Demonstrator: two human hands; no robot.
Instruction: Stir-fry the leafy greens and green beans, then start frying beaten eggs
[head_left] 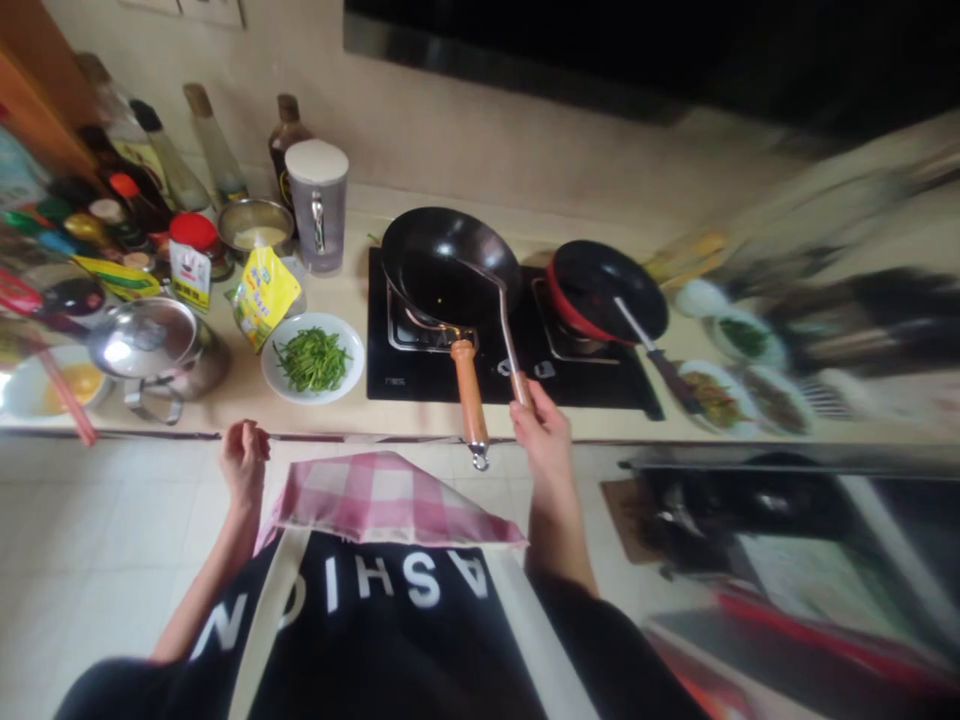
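My right hand [544, 425] is closed round the wooden grip of a long metal spatula [510, 335]. Its working end lies inside a black wok [446, 265], where it is hard to make out against the dark surface. The wok sits tilted on the left burner of the black gas stove [382, 375], its wooden handle [470, 395] pointing toward me. By the counter's front edge, my left hand [244, 460] is loosely curled, with nothing visible in it. Nearest to that hand is a white plate of cut green vegetables [311, 360], apart from the fingers.
A red pan [581, 300] with a utensil resting in it stands on the right burner. Left are a lidded steel pot [161, 350], a bowl with yellow liquid [71, 385], a yellow packet [266, 290], a lidded jug [319, 215] and bottles. Several filled plates [716, 395] stand right.
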